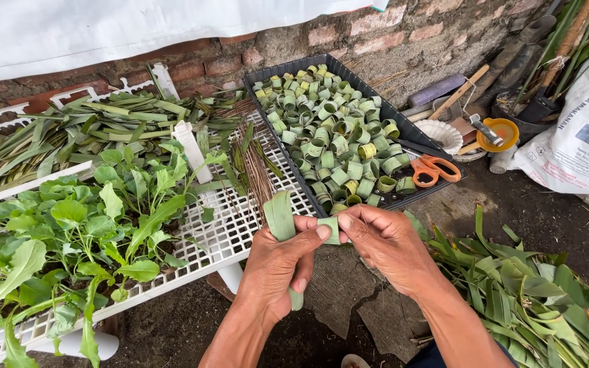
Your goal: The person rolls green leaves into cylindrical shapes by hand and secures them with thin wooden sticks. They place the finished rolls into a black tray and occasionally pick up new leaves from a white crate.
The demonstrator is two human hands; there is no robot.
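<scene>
Leaf strip (281, 215) pinched by both hands, left (275, 269) and right (384, 242): better rolled tight like rings in black tray (267, 71).

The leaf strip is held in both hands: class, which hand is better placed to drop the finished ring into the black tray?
Probably the right hand. It pinches the curled end of the leaf strip and lies nearer the black tray of leaf rings. The left hand grips the strip's length.

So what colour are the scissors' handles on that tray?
Orange; the scissors lie on the black tray's right edge, clearest in the head view.
</scene>
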